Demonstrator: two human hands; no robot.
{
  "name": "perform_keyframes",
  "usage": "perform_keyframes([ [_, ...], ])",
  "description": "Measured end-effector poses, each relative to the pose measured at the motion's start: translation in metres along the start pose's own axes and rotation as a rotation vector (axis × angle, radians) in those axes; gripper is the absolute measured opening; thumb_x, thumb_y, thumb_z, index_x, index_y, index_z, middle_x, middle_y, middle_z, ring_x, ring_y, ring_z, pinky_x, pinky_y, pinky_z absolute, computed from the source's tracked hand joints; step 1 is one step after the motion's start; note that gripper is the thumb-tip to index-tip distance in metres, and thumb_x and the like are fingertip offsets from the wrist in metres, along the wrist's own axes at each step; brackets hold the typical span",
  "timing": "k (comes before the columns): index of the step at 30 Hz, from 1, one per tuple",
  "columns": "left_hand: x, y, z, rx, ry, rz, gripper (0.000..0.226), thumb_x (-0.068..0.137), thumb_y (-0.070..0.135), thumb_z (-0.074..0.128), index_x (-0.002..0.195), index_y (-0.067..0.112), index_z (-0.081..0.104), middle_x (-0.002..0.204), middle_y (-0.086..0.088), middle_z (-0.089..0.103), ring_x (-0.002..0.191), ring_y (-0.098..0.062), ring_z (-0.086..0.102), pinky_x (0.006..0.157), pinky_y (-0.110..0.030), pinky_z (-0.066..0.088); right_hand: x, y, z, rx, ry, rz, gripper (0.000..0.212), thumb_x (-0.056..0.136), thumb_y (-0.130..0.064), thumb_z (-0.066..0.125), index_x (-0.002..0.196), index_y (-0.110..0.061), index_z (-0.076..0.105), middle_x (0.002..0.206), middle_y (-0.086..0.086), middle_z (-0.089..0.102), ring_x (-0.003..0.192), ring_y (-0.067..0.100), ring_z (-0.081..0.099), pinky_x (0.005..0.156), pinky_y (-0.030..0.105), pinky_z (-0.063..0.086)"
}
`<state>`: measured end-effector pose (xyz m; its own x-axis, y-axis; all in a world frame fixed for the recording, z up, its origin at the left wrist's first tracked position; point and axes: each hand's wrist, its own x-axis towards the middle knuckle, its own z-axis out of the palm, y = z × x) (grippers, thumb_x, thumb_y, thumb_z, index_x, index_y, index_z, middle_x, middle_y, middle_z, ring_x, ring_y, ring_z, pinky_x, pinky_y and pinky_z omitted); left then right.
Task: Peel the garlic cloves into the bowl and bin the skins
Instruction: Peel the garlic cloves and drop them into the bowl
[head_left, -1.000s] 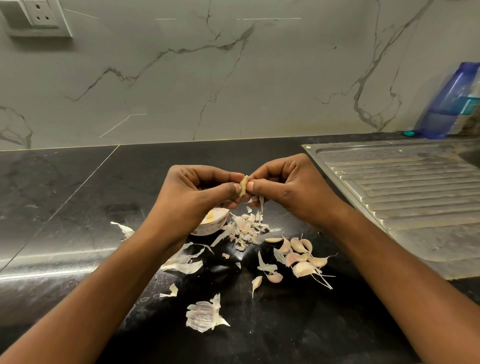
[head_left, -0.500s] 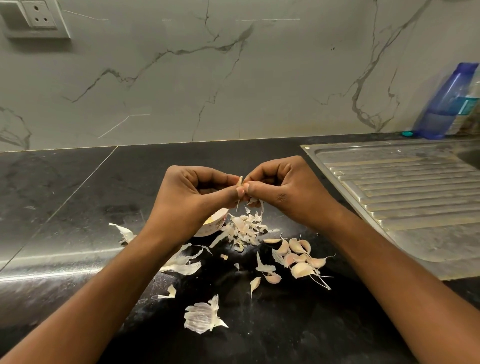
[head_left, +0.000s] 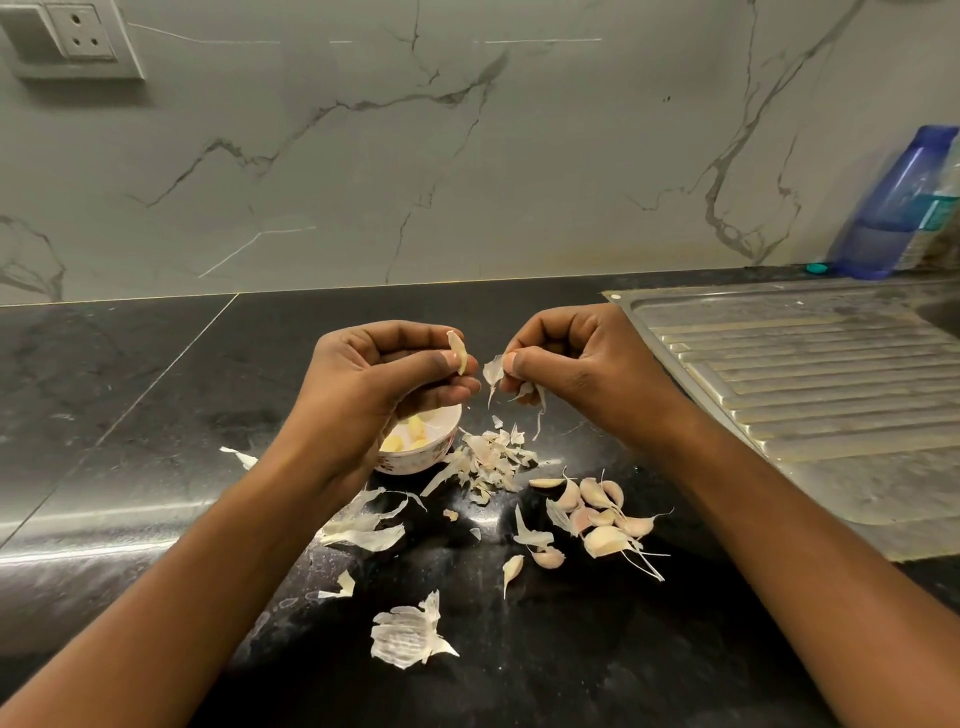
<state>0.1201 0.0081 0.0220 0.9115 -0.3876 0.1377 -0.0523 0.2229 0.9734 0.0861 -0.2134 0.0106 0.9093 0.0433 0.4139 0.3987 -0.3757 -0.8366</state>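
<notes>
In the centre of the frame the left hand (head_left: 374, 384) pinches a pale clove (head_left: 457, 352) between thumb and forefinger, with the other fingers curled under. The clove stands nearly upright, its long axis tilted a little, and the side that shows looks bare of skin. Just to its right, across a small gap, the right hand (head_left: 576, 364) pinches a strip of skin (head_left: 493, 370), and more shreds hang below its curled fingers.

The bowl (head_left: 415, 461) sits on the black tabletop (head_left: 156, 415) directly below the left hand, which partly hides it. A few peeled cloves (head_left: 414, 428) lie inside. The left hand is therefore the nearer one, and dropping the clove in seems to need only a short move down and slightly to the lower left.

A heap of skins (head_left: 493, 457) lies just right of the bowl, beneath the right hand, so the strip could fall there. The unpeeled cloves (head_left: 597, 514) lie in a cluster to the lower right of centre, nearer the right hand. More skins are scattered toward the bottom of the frame, among them a large papery piece (head_left: 408, 631). No bin shows. A steel drainboard (head_left: 805, 374) fills the right side.
</notes>
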Motion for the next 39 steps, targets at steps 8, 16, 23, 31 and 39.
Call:
perform_keyframes([
  [8,0.001,-0.003,-0.003,0.070,-0.019,0.021,0.035,0.076,0.012,0.074,0.110,0.003,0.076,0.096,-0.019,0.080,0.083,-0.028,0.079,0.077,-0.029,0.065,0.002,0.003,-0.007,-0.072,0.049,-0.011,0.010,0.088,0.000,0.082,0.096,-0.006,0.079,0.086,0.005,0.081,0.076,0.019,0.078,0.072,0.026,0.062],
  [16,0.000,-0.006,-0.002,0.215,-0.037,0.096,0.031,0.072,0.017,0.080,0.101,0.005,0.079,0.092,-0.014,0.081,0.082,-0.025,0.078,0.077,-0.027,0.064,0.001,0.002,-0.004,-0.044,-0.042,0.006,0.018,0.099,0.002,0.065,0.107,-0.003,0.081,0.095,0.009,0.081,0.087,0.024,0.079,0.079,0.038,0.067],
  [23,0.000,-0.012,-0.002,0.428,-0.006,0.272,0.032,0.073,0.025,0.085,0.100,0.009,0.081,0.091,-0.003,0.082,0.085,-0.020,0.079,0.077,-0.025,0.063,-0.001,0.000,0.003,0.009,-0.069,0.050,0.016,0.094,-0.016,0.078,0.105,-0.004,0.081,0.090,0.006,0.082,0.083,0.022,0.080,0.076,0.033,0.066],
  [31,0.001,-0.015,-0.003,0.543,0.006,0.399,0.021,0.077,0.014,0.089,0.096,0.010,0.082,0.088,0.002,0.081,0.082,-0.016,0.079,0.075,-0.024,0.063,-0.001,0.000,0.007,0.138,-0.081,0.136,0.009,0.095,-0.009,0.075,0.103,-0.005,0.079,0.087,0.008,0.081,0.078,0.021,0.079,0.073,0.028,0.065],
  [39,0.003,-0.016,-0.006,0.568,0.003,0.428,0.019,0.079,0.012,0.089,0.097,0.010,0.083,0.088,0.003,0.081,0.081,-0.015,0.079,0.075,-0.024,0.064,-0.002,0.000,0.007,0.148,-0.072,0.133,0.011,0.096,-0.006,0.074,0.105,-0.001,0.078,0.090,0.012,0.081,0.081,0.024,0.080,0.074,0.028,0.064],
])
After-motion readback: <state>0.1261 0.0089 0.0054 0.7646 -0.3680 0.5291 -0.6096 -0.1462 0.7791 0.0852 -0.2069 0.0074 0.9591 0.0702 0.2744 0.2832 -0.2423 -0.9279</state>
